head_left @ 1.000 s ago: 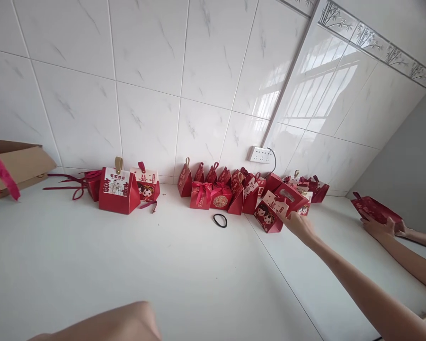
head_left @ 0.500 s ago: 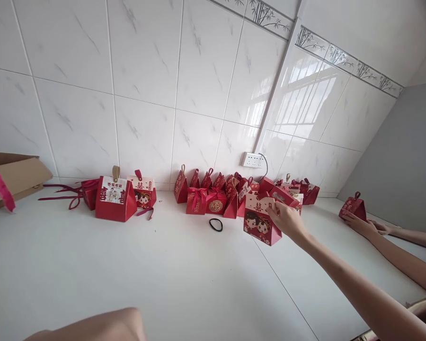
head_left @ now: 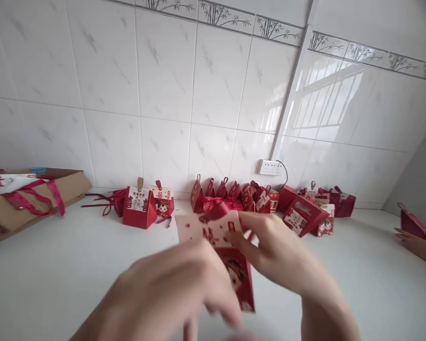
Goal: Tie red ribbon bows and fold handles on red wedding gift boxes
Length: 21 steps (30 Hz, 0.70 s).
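Close in front of me I hold a red gift box with a cartoon couple printed on it and a pale flap raised at its top. My right hand grips the box by its upper right side, fingers closed on it. Blurred by motion, my left hand is against the box's left side, its fingers curled at the box. The lower part of the box is hidden behind my left hand.
Several red gift boxes stand in a row along the tiled wall on the white counter. A cardboard box with red ribbons lies at the left. Another person's hand touches a red box at the right edge. A wall socket sits above the row.
My right hand has brought the cartoon-couple box from the row toward me. My left hand has risen to meet it. The view has shifted right and nearer.
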{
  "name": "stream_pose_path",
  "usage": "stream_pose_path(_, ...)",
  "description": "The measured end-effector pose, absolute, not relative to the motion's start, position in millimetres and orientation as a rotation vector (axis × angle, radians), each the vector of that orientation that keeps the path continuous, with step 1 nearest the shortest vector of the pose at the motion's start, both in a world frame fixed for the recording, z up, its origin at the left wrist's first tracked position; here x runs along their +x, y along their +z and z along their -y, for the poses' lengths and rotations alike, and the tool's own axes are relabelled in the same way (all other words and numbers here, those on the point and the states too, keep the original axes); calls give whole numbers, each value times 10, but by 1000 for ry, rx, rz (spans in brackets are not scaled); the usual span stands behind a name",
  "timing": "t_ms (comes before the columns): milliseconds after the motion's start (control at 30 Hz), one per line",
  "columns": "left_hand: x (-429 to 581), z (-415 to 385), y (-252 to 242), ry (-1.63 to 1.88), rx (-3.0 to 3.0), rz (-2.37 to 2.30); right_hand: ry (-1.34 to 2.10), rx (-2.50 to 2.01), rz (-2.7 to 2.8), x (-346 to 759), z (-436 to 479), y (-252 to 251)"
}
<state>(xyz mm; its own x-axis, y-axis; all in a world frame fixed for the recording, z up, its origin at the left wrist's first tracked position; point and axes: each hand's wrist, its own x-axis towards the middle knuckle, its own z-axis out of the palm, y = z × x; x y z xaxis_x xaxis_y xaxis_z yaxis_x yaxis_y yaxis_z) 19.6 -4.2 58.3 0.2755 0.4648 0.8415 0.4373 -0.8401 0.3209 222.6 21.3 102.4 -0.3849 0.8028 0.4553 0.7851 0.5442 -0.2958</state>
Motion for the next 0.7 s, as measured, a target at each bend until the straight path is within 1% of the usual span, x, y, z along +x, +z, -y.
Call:
stream_pose_path(133, 261, 70, 935, 1649, 2559, -1113, 150, -1140, 2310, 2343, -57, 927)
stream_pose_path(200, 312, -17, 1016, 1491, 2582, -1174, 175, -1118, 2312, 2405, -32, 889)
stream_pose_path(300, 366, -173, 1024, 1166, 2514, -1064, 157, -1118, 2267, 2472, -12, 887)
stream_pose_path(367, 403, -250, 998, 1071, 2406, -974, 130, -1134, 2224, 2502, -1, 911)
stream_pose_path(533, 536, -307, 949, 1177, 2180, -915, 209, -1070, 2061, 2514, -6, 947)
stream_pose_path(633, 627, -324, 908, 1220, 2076, -923, 222, -976, 1852, 2434, -82, 907)
stream_pose_path(700, 681, -361, 870, 1224, 2030, -953, 243, -993, 1842, 2351, -172, 858)
